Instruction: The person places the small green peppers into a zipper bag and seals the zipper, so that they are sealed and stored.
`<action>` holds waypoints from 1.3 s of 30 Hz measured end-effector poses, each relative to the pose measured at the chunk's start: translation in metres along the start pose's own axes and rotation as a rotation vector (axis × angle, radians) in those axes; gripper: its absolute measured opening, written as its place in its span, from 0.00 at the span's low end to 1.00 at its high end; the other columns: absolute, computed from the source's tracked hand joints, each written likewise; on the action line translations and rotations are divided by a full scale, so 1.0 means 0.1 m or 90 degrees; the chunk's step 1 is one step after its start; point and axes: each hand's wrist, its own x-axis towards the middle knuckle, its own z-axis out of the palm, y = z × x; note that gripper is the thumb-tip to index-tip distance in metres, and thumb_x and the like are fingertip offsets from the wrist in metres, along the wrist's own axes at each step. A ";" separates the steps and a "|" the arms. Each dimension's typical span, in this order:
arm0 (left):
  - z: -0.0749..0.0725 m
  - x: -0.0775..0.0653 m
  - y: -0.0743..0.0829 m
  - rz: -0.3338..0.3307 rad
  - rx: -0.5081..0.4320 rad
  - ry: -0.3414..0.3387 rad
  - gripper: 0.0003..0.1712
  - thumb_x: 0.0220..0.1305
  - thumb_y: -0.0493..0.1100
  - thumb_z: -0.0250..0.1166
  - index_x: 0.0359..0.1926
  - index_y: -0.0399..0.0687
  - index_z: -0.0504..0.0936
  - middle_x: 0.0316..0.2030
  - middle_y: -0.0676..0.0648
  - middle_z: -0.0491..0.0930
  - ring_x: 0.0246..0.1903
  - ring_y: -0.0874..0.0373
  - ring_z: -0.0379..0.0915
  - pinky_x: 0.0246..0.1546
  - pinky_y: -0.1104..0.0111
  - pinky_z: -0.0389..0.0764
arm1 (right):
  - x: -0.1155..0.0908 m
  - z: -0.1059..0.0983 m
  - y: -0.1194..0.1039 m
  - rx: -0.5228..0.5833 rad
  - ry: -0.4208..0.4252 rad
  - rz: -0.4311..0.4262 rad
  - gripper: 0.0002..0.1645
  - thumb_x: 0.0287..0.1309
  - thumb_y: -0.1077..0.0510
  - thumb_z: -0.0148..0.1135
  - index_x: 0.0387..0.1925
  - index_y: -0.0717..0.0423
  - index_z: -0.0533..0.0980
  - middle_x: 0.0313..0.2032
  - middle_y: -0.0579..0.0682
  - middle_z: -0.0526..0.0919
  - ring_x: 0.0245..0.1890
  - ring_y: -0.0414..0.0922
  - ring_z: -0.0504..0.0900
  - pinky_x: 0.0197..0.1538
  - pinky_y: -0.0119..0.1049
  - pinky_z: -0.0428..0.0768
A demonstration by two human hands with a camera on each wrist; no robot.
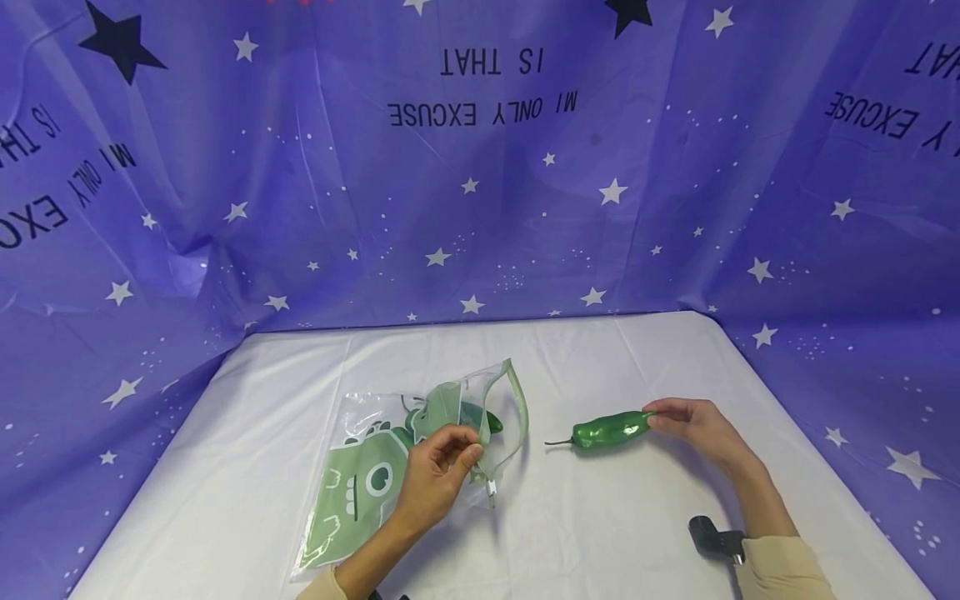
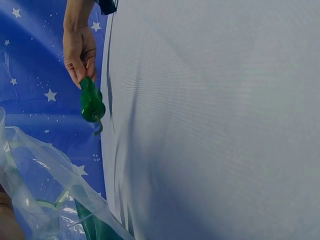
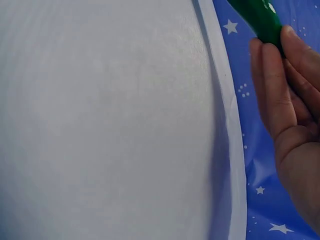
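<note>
My left hand (image 1: 438,475) pinches the rim of a clear zip bag (image 1: 352,487) printed with a green cartoon monster. The bag's mouth gapes to the right, its slider (image 1: 491,488) hanging at the near corner. Within the bag, a glossy dark green thing (image 1: 492,422) shows near the mouth, mostly hidden by the print. To the right, my right hand (image 1: 701,429) holds a shiny green pepper (image 1: 611,431) by its tip between thumb and fingers, the stem pointing left at the bag. In the right wrist view, fingertips grip the end of the pepper (image 3: 261,20).
A white cloth covers the table (image 1: 600,533). Purple fabric (image 1: 480,233) with stars and lettering hangs behind and at both sides. A black strap-mounted device (image 1: 708,537) sits at the right wrist.
</note>
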 end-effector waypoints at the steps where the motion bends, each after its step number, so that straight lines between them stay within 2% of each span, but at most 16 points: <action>1: 0.00 0.00 0.00 0.000 0.000 0.000 0.08 0.57 0.24 0.62 0.38 0.35 0.78 0.31 0.40 0.79 0.30 0.62 0.75 0.32 0.74 0.78 | 0.01 0.01 -0.01 0.001 0.009 -0.002 0.23 0.55 0.51 0.67 0.48 0.63 0.78 0.41 0.52 0.85 0.42 0.39 0.80 0.46 0.28 0.74; 10: 0.01 -0.01 0.01 0.008 -0.001 -0.003 0.09 0.57 0.23 0.61 0.38 0.34 0.77 0.31 0.39 0.79 0.31 0.61 0.75 0.32 0.73 0.79 | 0.07 0.05 -0.16 0.067 0.086 -0.027 0.26 0.55 0.52 0.68 0.48 0.68 0.77 0.37 0.46 0.86 0.40 0.35 0.82 0.44 0.23 0.75; 14: 0.01 -0.01 0.01 0.011 0.001 -0.004 0.09 0.57 0.22 0.61 0.38 0.34 0.77 0.32 0.38 0.79 0.31 0.62 0.75 0.32 0.74 0.79 | 0.09 0.06 -0.26 0.075 0.103 -0.020 0.27 0.55 0.51 0.68 0.49 0.67 0.77 0.38 0.41 0.85 0.41 0.33 0.81 0.44 0.22 0.74; 17: 0.01 -0.01 0.01 0.010 0.005 -0.004 0.10 0.56 0.21 0.61 0.38 0.34 0.77 0.31 0.39 0.79 0.30 0.62 0.75 0.31 0.74 0.78 | 0.10 0.08 -0.30 0.068 0.123 -0.023 0.27 0.55 0.51 0.68 0.50 0.66 0.76 0.39 0.42 0.85 0.41 0.32 0.81 0.43 0.22 0.75; 22: 0.03 0.05 0.20 0.005 0.012 -0.005 0.11 0.53 0.17 0.60 0.35 0.30 0.76 0.29 0.39 0.78 0.28 0.60 0.74 0.30 0.74 0.78 | 0.15 0.17 -0.40 0.051 0.151 -0.039 0.26 0.53 0.50 0.69 0.47 0.65 0.78 0.38 0.44 0.85 0.39 0.32 0.81 0.41 0.23 0.76; 26: 0.04 0.07 0.27 0.002 0.013 -0.005 0.10 0.53 0.17 0.60 0.35 0.29 0.76 0.28 0.38 0.78 0.27 0.59 0.74 0.29 0.74 0.77 | 0.20 0.25 -0.53 0.055 0.142 -0.044 0.26 0.51 0.48 0.71 0.45 0.63 0.79 0.37 0.44 0.85 0.40 0.34 0.81 0.42 0.25 0.77; 33: 0.01 0.00 0.04 -0.001 0.019 -0.003 0.11 0.55 0.19 0.61 0.37 0.33 0.77 0.29 0.40 0.79 0.28 0.59 0.75 0.30 0.73 0.78 | 0.27 0.41 -0.76 0.018 0.112 -0.066 0.23 0.48 0.46 0.72 0.40 0.58 0.81 0.36 0.51 0.85 0.37 0.40 0.83 0.40 0.29 0.79; 39: 0.00 -0.01 0.01 -0.003 0.017 -0.004 0.10 0.56 0.21 0.61 0.37 0.34 0.78 0.30 0.40 0.79 0.29 0.59 0.75 0.30 0.73 0.78 | 0.30 0.48 -0.90 -0.010 0.100 -0.100 0.19 0.48 0.48 0.73 0.38 0.56 0.82 0.33 0.50 0.85 0.34 0.41 0.84 0.37 0.31 0.81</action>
